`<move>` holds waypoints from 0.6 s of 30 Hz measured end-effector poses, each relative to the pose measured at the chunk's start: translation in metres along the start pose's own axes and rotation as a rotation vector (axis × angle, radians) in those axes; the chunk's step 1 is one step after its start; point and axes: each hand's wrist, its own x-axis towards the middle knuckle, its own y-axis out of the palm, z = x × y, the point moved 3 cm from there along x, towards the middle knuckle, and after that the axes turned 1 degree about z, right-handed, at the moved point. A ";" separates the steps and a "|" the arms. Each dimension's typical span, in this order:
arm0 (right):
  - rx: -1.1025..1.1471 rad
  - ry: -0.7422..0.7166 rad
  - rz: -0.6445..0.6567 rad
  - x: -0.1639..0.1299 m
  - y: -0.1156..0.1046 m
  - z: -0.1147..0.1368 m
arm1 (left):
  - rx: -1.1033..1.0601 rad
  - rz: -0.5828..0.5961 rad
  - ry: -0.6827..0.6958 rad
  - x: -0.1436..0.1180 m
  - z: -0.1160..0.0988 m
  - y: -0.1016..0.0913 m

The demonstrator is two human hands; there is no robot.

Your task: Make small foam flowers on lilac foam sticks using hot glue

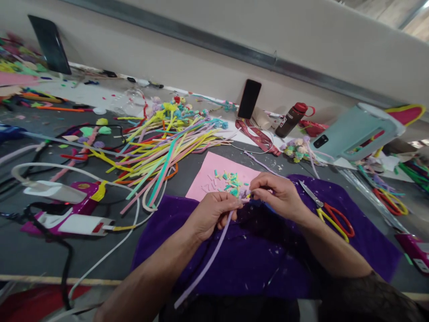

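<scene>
Left forearm (154,270) loomed lower left; left hand (212,212) pinched a lilac pipe cleaner (216,250) mid-frame, tail slanting to bottom centre, and right hand (280,194) bunched just right, its grip unclear!

L hand (214,212) pinches a lilac strip (205,264), its long tail hanging down twd the wearer. R hand (276,192) is just beside, fingertips bunched; exact grip too small to tell. Below, a purple cloth (370,246) on the grey counter (110,257); pink sheet (197,185) beyond the hands w/ small cut pieces, mostly green & yellow. Scissors (330,217), red/yellow handles, on the cloth to the R. Up L, a big pile of multicolored strips (177,143). At back: phone (250,99) propped upright-ish, dk bottle (291,120) w/ red cap. Magenta pwr strip (89,201) far L w/ white plugs.
</scene>
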 end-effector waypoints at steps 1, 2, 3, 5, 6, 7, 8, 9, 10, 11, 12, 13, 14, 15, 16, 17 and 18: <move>-0.010 -0.015 0.019 0.002 -0.004 -0.002 | 0.014 -0.006 -0.010 0.000 0.000 0.000; -0.019 -0.034 0.044 0.003 -0.007 -0.003 | 0.027 -0.015 -0.020 0.000 0.000 0.000; -0.030 -0.052 0.071 0.005 -0.009 -0.004 | 0.040 -0.027 -0.029 0.000 0.000 0.000; -0.050 -0.089 0.127 0.007 -0.012 -0.006 | 0.072 -0.052 -0.044 0.001 0.000 -0.001; -0.060 -0.107 0.151 0.008 -0.013 -0.006 | 0.090 -0.059 -0.049 0.001 0.000 -0.001; -0.072 -0.123 0.171 0.009 -0.013 -0.006 | 0.105 -0.059 -0.054 0.001 0.000 -0.001; -0.088 -0.138 0.195 0.009 -0.013 -0.005 | 0.117 -0.053 -0.058 0.001 0.000 -0.001; -0.109 -0.151 0.220 0.009 -0.012 -0.005 | 0.126 -0.047 -0.063 0.002 0.000 0.000; -0.131 -0.165 0.242 0.009 -0.011 -0.004 | 0.131 -0.042 -0.067 0.002 0.000 0.000; -0.153 -0.180 0.259 0.009 -0.009 -0.004 | 0.135 -0.039 -0.073 0.002 0.000 0.000; -0.175 -0.193 0.269 0.009 -0.008 -0.003 | 0.141 -0.038 -0.080 0.003 0.000 0.001; -0.195 -0.205 0.271 0.008 -0.007 -0.002 | 0.149 -0.039 -0.086 0.003 0.000 0.001; -0.216 -0.213 0.270 0.008 -0.006 -0.001 | 0.155 -0.040 -0.091 0.003 0.000 0.001; -0.237 -0.218 0.265 0.007 -0.006 -0.001 | 0.158 -0.040 -0.095 0.003 0.001 0.001; -0.259 -0.220 0.264 0.006 -0.005 0.000 | 0.158 -0.040 -0.099 0.003 0.001 0.002; -0.281 -0.220 0.265 0.005 -0.004 0.000 | 0.157 -0.040 -0.101 0.003 0.001 0.002; -0.302 -0.222 0.269 0.004 -0.003 0.001 | 0.157 -0.040 -0.099 0.003 0.001 0.002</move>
